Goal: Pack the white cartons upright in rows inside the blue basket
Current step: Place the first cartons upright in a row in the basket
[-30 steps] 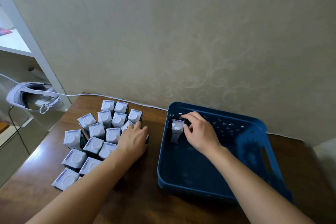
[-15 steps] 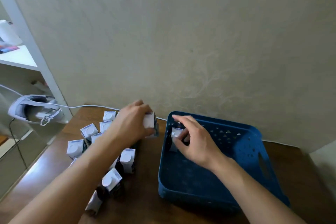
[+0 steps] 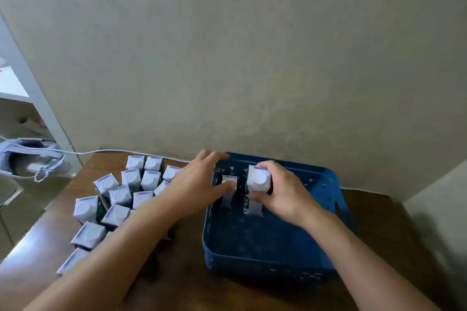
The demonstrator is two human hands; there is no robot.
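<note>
- In the far-left corner of the blue basket (image 3: pixel 326 212), two white cartons are standing upright side by side, starting what looks like the first row against the back wall.
- The left hand (image 3: pixel 199 189) is reaching over the basket's left rim, its thumb pressing the corner carton (image 3: pixel 228 190) while the fingers are lying fairly straight over the rim; it seems to be steadying that carton so it does not tip.
- The right hand (image 3: pixel 283 194) is gripping the second carton (image 3: pixel 257 185), fingers curled round its top and thumb on its near side, apparently seating it just beside the first, with a narrow gap between them.
- The rest of the basket floor is lying bare, so the packing is judged barely begun.
- The loose cartons (image 3: pixel 118 197) are waiting in a cluster on the wooden table (image 3: pixel 177 285), left of the basket, partly hidden by the left forearm.
- A white cable (image 3: pixel 101 151) is running along the wall, and a headset (image 3: pixel 32 159) is sitting at far left, well apart from the work.
- The basket's rim may be crowding the left wrist.
</note>
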